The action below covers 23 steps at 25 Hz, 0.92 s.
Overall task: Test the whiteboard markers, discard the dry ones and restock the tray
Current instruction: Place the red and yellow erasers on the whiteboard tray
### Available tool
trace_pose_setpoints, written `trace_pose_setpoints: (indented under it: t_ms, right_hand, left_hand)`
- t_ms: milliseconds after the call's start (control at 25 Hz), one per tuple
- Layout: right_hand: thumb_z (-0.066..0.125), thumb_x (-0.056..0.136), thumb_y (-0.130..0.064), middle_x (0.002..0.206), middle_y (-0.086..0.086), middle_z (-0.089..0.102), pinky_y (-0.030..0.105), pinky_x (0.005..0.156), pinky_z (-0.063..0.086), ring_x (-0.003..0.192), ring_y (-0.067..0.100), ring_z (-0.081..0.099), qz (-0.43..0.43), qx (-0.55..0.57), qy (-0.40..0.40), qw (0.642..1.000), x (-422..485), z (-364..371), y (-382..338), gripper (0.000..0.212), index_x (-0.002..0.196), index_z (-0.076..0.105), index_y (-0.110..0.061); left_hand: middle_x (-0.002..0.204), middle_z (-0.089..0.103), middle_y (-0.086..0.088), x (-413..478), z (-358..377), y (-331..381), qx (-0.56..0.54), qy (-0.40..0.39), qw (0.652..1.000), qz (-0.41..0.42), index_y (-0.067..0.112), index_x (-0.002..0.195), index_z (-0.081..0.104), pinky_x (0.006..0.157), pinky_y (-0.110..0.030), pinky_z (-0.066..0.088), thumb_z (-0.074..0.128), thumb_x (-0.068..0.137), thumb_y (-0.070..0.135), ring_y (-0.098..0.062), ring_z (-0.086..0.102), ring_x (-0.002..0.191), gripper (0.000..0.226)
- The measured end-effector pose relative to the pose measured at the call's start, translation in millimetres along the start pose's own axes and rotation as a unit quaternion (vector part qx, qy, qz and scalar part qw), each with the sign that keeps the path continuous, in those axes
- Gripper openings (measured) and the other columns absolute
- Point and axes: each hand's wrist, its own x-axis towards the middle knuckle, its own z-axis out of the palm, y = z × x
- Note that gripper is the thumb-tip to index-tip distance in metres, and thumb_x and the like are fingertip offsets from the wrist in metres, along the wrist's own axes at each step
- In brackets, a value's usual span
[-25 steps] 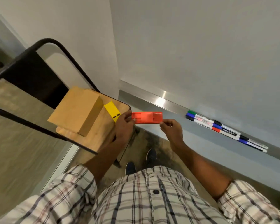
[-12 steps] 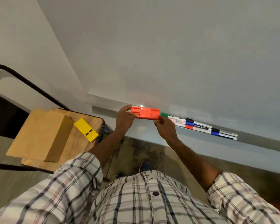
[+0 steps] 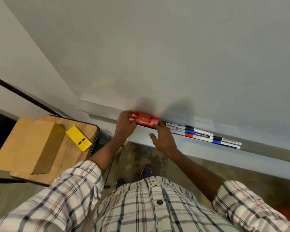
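Grey-white whiteboard [image 3: 174, 56] stands above the aluminium tray [image 3: 99, 113]; along the tray lie white-barrelled markers [image 3: 199, 134] capped green, black, blue and red, in close rows; at their left end on the tray sits an orange plastic block [image 3: 145, 120]; the left hand [image 3: 125, 126] grips its left end; the right hand [image 3: 164, 139], fingers loosely straight, touches its right end.

The eraser [image 3: 143, 120], held in the air between both hands a second ago, now sits on the tray [image 3: 104, 115], its right end just beside the markers [image 3: 197, 133]. I see the right hand [image 3: 164, 139] has let go of it, fingers [image 3: 159, 128] spread. The view has swung from the chair [image 3: 84, 126] towards the board [image 3: 174, 56].
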Motion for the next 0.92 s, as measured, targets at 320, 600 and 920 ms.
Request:
trace_pose_setpoints:
  t_ms: [320, 600, 920]
  right_hand:
    - [0.055, 0.103, -0.033, 0.163, 0.002, 0.034, 0.038, 0.122, 0.028, 0.15, 0.021, 0.032, -0.058, -0.009, -0.034, 0.998, 1, 6, 6, 0.059, 0.156, 0.034, -0.019]
    - [0.05, 0.105, -0.034, 0.168, 0.003, 0.015, 0.032, 0.122, 0.012, 0.156, 0.019, 0.012, -0.097, -0.048, -0.011, 0.994, -4, 16, 0, 0.065, 0.16, 0.021, -0.015]
    - [0.045, 0.107, -0.038, 0.169, 0.001, 0.011, 0.038, 0.127, 0.013, 0.156, 0.017, 0.008, -0.137, -0.046, -0.026, 0.989, -9, 62, -60, 0.064, 0.161, 0.018, -0.017]
  left_hand:
    - [0.136, 0.054, -0.008, -7, 13, 3, 0.01, -0.004, 1.0, 0.024, 0.011, 0.138, 0.051, 0.103, -0.032, 0.049, 0.068, 0.094, 0.011, -0.022, 0.056, 0.122, 0.047]
    - [0.146, 0.054, -0.006, -25, -4, -12, 0.005, -0.004, 0.999, 0.035, 0.017, 0.149, 0.04, 0.106, -0.033, 0.042, 0.059, 0.102, 0.022, -0.023, 0.051, 0.136, 0.05]
    - [0.162, 0.035, -0.007, -44, -74, -91, 0.074, -0.008, 0.996, 0.038, 0.013, 0.156, 0.034, 0.121, -0.034, 0.024, 0.051, 0.105, 0.024, -0.023, 0.03, 0.151, 0.055]
